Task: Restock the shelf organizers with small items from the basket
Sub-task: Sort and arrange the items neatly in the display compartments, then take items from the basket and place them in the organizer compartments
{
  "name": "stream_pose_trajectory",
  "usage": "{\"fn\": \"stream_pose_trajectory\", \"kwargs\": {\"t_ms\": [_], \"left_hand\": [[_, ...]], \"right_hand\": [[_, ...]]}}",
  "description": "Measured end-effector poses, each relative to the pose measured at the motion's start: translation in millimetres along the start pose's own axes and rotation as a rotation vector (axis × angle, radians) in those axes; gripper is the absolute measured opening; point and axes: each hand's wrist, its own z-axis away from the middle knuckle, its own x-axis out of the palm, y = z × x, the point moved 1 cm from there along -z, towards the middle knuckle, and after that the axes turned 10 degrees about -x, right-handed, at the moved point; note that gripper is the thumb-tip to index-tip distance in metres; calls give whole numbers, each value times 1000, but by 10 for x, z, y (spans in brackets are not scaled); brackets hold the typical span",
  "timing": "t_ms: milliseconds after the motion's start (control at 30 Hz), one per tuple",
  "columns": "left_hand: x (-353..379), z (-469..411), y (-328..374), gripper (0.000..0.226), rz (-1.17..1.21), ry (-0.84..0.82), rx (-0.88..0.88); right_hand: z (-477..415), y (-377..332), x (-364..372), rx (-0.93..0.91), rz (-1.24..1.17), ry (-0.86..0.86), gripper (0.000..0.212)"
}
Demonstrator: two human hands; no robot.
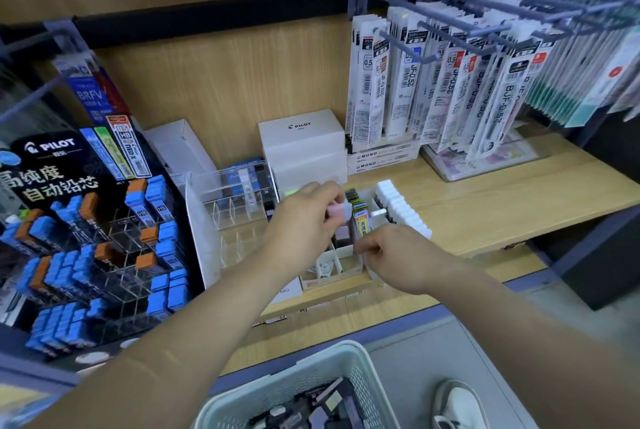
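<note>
Now left fingers pinch pink case, pointing right; right fingers: hold unclear.

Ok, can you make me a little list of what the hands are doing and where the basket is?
left hand: holds a small pink-and-white plastic case over the white divided shelf organizer
right hand: fingers curled at the organizer's front edge; grip unclear
basket: pale green plastic mesh basket, below the light wooden shelf, small dark items inside
</note>
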Motion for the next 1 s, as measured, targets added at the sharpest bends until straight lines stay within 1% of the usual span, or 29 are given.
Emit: {"fn": "stream_pose_trajectory", "kwargs": {"t_ms": [67, 200, 333, 400, 467, 600, 667, 733, 800, 900, 967, 1000], "left_hand": [[2, -23, -18, 12, -13, 5, 42], [-18, -41, 5, 17, -87, -11, 102], [-60, -59, 54, 15, -108, -47, 107], [-66, -87, 65, 17, -198, -108, 138], [-89, -112, 101, 25, -296, -153, 154], [-135, -141, 123, 30, -386, -126, 137], [-147, -130, 105, 27, -378, -122, 111], [-177, -108, 93, 22, -326, -120, 82], [-238, -76, 85, 22, -274, -103, 59], [-419, 18, 94, 18, -213, -73, 15], [-585, 130, 87, 17, -195, -118, -15], [-671, 205, 73, 17, -205, -171, -30]], "right_hand": [[-9, 7, -5, 5, 1, -13, 35], [-4, 16, -20, 2, -13, -17, 35], [11, 23, -26, -5, -48, 30, 34], [12, 28, -34, 4, -98, 76, 33], [12, 32, -47, 15, -144, 108, 32], [12, 12, -80, 15, -144, 125, 32], [13, -16, -105, 11, -146, 145, 31], [18, -48, -140, 6, -131, 168, 31], [33, -86, -180, 4, -129, 169, 29], [92, -149, -226, -13, -163, 117, 27], [152, -199, -238, -13, -195, 62, 24], [184, -225, -231, -9, -214, 29, 22]]}}
